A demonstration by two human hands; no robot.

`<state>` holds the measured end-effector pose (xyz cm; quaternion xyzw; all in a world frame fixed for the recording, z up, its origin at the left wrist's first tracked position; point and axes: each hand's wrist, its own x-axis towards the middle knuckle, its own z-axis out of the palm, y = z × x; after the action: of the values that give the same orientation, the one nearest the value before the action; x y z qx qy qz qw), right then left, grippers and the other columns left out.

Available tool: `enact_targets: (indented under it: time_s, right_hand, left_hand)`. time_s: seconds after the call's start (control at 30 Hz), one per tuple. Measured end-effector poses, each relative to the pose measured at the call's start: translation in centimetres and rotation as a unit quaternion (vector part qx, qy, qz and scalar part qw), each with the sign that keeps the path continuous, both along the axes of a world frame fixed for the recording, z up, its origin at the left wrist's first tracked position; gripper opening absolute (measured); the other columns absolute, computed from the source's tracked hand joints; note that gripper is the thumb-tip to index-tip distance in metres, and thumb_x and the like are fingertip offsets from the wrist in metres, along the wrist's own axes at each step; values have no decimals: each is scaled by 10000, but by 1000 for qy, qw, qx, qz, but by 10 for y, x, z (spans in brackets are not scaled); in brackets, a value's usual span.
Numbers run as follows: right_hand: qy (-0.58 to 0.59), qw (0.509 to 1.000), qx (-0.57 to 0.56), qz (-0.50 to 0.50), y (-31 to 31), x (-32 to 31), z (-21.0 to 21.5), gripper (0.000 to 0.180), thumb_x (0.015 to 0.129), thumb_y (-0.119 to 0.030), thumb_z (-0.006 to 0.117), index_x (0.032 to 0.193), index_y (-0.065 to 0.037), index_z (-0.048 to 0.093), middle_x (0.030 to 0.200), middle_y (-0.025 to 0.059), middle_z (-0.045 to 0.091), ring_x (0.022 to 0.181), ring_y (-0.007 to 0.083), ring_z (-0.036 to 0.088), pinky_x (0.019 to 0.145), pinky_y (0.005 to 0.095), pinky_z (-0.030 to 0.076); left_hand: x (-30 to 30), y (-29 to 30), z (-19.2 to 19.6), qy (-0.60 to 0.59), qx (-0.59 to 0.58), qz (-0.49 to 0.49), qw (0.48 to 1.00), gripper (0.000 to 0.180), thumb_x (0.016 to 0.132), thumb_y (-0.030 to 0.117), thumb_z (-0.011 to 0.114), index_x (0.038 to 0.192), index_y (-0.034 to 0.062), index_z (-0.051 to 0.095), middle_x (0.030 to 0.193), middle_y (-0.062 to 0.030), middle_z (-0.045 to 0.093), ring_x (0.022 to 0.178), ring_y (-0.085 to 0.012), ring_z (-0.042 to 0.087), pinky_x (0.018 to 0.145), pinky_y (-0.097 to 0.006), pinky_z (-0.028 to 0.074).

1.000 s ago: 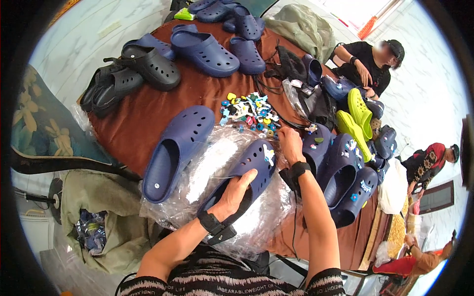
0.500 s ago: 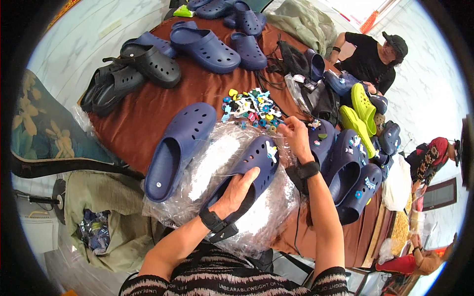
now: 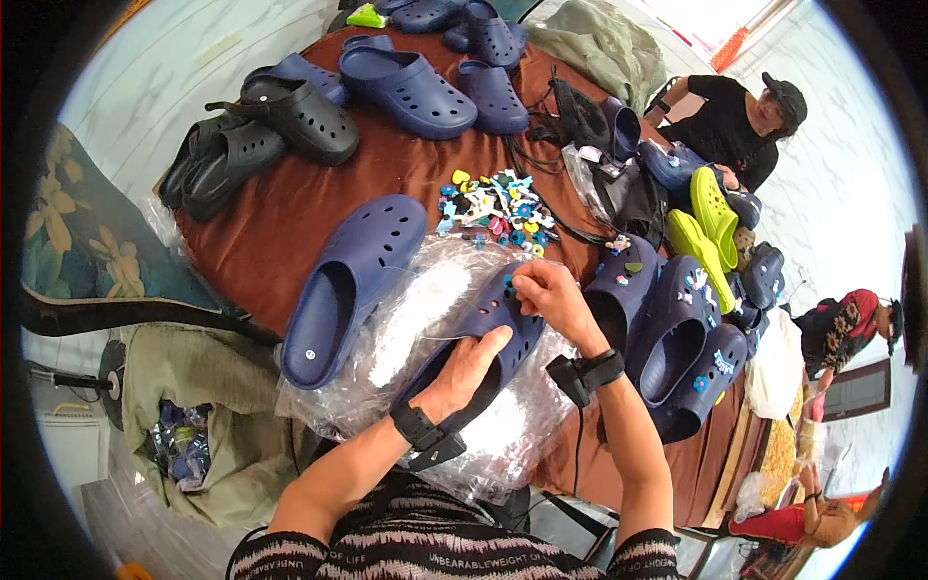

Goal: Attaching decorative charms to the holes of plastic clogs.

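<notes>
The left hand (image 3: pixel 471 372) is clasping a navy perforated clog (image 3: pixel 483 338) from below, palm curled around its middle, holding it over a crinkled clear plastic bag (image 3: pixel 425 319) that is lying at the near edge of the table (image 3: pixel 290 213), which is covered in a reddish-brown cloth. The right hand (image 3: pixel 549 298) is pinching at the clog's toe end, fingertips closed together on the upper; whether a small charm is sitting between them cannot be told. A second navy clog (image 3: pixel 353 285) is lying just beside the held one to its left, partly on the plastic bag. Beyond the hands, near the table's middle, a heap of small colourful shoe charms (image 3: pixel 493 208) is lying loose on the cloth. At the right edge, several navy clogs with charms already on them (image 3: pixel 667 319) are standing in a row, with two lime-green clogs (image 3: pixel 710 222) behind them. Black clogs (image 3: pixel 251 135) are sitting at the far left corner, and more navy clogs (image 3: pixel 416 82) are lying along the far edge. A person in black (image 3: pixel 725 121) is sitting past the far right corner.
</notes>
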<state>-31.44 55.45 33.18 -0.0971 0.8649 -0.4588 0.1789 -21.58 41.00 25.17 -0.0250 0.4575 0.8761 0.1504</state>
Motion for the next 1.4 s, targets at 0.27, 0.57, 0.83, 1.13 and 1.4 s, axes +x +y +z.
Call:
enact_targets:
  time_s: [0.27,0.57,0.83,1.13,1.4]
  right_hand:
    - [339,922,163,95,-5,23,-9,127,865,-136,645,966,-60,638,871,126,614,842,347,619,706,429,503]
    - [381,895,197,122,-2,27,-10,130,833,-97,646,953,-47,644,846,101,581,824,300,599,695,398,497]
    - [397,883,215,131,2,32,-12,155,790,-60,591,931,-72,655,843,108,554,840,322,566,698,437,487]
    - [387,892,195,125,4,39,-13,254,803,-31,628,1056,-13,654,903,107,589,872,311,563,775,409,472]
    - [364,908,208,2,30,-1,-12,169,853,-92,602,1001,-62,679,915,151,646,895,357,633,754,435,513]
  left_hand:
    - [1,-1,-3,-10,8,-9,1000,496,955,368,560,1263,-16,504,1138,-35,531,1026,-120,482,933,-285,411]
    - [0,-3,6,-24,49,-11,998,458,949,346,576,1251,10,502,1138,-23,524,1024,-96,483,904,-267,419]
    - [1,4,11,-67,82,6,994,387,925,277,603,1198,6,564,1086,-10,568,964,-93,524,847,-260,444]
    - [3,0,10,-73,41,9,996,480,924,299,610,1277,-14,519,1169,-39,550,1043,-112,514,921,-280,430]
    - [-1,1,7,-74,55,17,996,358,941,196,585,1238,-4,564,1215,-44,584,1110,-136,540,998,-309,411]
